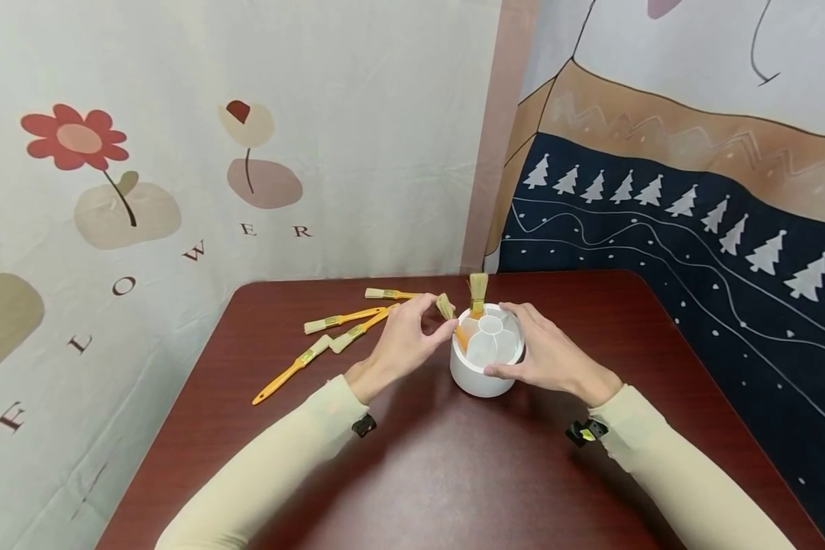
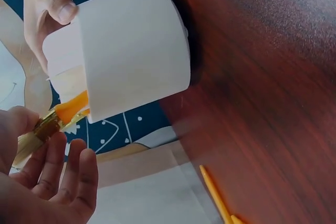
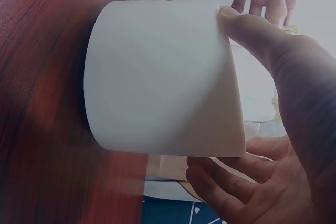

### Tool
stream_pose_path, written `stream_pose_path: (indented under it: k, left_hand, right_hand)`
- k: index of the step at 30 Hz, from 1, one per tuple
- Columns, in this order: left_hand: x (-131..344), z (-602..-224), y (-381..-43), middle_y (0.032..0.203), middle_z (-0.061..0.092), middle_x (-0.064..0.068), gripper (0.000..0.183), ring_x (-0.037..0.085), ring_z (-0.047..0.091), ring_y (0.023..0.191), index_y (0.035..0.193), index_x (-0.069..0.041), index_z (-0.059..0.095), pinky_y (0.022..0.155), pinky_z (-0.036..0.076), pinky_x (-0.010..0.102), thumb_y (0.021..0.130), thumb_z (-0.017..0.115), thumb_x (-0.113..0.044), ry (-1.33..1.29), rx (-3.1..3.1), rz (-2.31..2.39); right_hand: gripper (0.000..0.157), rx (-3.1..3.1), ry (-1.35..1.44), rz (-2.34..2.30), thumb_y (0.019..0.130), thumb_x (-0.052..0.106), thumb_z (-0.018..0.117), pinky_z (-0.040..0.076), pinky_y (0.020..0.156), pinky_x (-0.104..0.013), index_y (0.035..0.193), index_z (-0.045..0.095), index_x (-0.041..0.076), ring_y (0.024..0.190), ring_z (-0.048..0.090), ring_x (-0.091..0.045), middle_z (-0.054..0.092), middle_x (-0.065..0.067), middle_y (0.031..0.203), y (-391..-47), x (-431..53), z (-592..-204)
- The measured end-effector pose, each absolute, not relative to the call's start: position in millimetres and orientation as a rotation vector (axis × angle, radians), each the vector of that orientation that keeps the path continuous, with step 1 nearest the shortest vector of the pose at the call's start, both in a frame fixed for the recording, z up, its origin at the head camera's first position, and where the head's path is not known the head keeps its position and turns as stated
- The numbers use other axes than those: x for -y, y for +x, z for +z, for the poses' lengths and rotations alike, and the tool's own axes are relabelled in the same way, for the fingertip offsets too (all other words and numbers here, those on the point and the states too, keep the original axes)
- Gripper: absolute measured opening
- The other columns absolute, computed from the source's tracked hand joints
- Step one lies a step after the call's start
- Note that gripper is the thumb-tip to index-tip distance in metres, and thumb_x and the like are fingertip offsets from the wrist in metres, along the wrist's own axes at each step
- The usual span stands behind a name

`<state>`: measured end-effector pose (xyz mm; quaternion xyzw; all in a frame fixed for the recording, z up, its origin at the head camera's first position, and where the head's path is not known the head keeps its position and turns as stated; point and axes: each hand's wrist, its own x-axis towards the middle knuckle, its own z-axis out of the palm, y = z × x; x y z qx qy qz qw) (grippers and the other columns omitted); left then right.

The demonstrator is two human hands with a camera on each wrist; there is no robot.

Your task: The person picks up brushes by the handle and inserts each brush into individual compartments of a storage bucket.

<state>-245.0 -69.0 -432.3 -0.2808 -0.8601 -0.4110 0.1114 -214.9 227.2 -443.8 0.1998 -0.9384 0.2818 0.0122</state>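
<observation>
By the left hand [image 1: 406,340], a yellow-handled paintbrush [image 2: 44,125] is pinched near its ferrule, bristles up, its handle inside the rim of the white compartmented holder [image 1: 483,380]. The holder's opposite side is gripped by the right hand [image 1: 557,355], thumb at the near rim. Both forearms [image 1: 275,466] are extended forward over the table [image 1: 481,481]. A second paintbrush [image 1: 478,287] is held upright in the holder; four loose paintbrushes [image 1: 292,370] are spread beyond and left of the left hand.

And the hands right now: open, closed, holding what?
Left hand: closed, pinching a yellow-handled, pale-bristled flat brush.
Right hand: closed, gripping a round, white, compartmented holder.
</observation>
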Motion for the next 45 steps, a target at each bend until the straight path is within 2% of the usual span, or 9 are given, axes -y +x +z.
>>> stream_pose_path:
  k: [5,9,24,31,39,45]
  left_hand:
    - [67,-437,-247,0.118,0.083,0.009,0.026,0.023,0.083,0.100,0.128,-0.010,0.076,0.090,0.072,0.040,0.109,0.085,-0.024,-0.807,2.574,-1.223]
    - [65,-436,-247,0.116,0.082,0.010,0.023,0.023,0.082,0.101,0.125,-0.010,0.076,0.091,0.071,0.039,0.110,0.085,-0.024,-0.799,2.585,-1.230]
    - [74,-437,-247,0.123,0.083,0.012,0.030,0.026,0.083,0.106,0.132,-0.008,0.076,0.097,0.072,0.050,0.110,0.085,-0.026,-0.790,2.629,-1.294]
    - [86,-437,-248,0.129,0.084,0.012,0.037,0.026,0.084,0.111,0.138,-0.006,0.076,0.099,0.071,0.046,0.109,0.086,-0.027,-0.763,2.668,-1.275]
    - [104,-440,-252,0.130,0.083,0.016,0.039,0.031,0.083,0.115,0.138,-0.002,0.075,0.103,0.070,0.054,0.109,0.086,-0.026,-0.713,2.677,-1.276]
    - [112,-445,-255,0.130,0.082,0.016,0.039,0.033,0.083,0.117,0.138,-0.003,0.074,0.104,0.069,0.053,0.109,0.086,-0.026,-0.686,2.697,-1.234]
  right_hand:
    - [0.123,2.928,0.612,0.875,0.086,0.067,0.099,0.065,0.114,-0.063,0.176,0.039,0.009,0.143,0.067,-0.037,0.057,-0.017,0.166,-213,-227,-443]
    - [0.122,2.904,0.636,0.853,0.086,0.065,0.100,0.064,0.116,-0.062,0.175,0.041,0.008,0.142,0.067,-0.036,0.059,-0.017,0.164,-212,-225,-442]
    - [0.123,2.902,0.594,0.821,0.086,0.067,0.100,0.065,0.114,-0.062,0.175,0.041,0.007,0.139,0.067,-0.035,0.059,-0.017,0.160,-211,-220,-445]
    - [0.124,2.920,0.559,0.824,0.085,0.070,0.099,0.066,0.112,-0.062,0.175,0.040,0.008,0.138,0.068,-0.036,0.058,-0.016,0.159,-211,-218,-445]
    - [0.124,2.938,0.506,0.837,0.086,0.072,0.097,0.067,0.112,-0.062,0.175,0.038,0.009,0.139,0.067,-0.037,0.056,-0.017,0.163,-208,-216,-447]
    - [0.125,2.926,0.487,0.821,0.086,0.071,0.097,0.068,0.109,-0.061,0.174,0.038,0.006,0.137,0.069,-0.037,0.056,-0.018,0.162,-205,-214,-448]
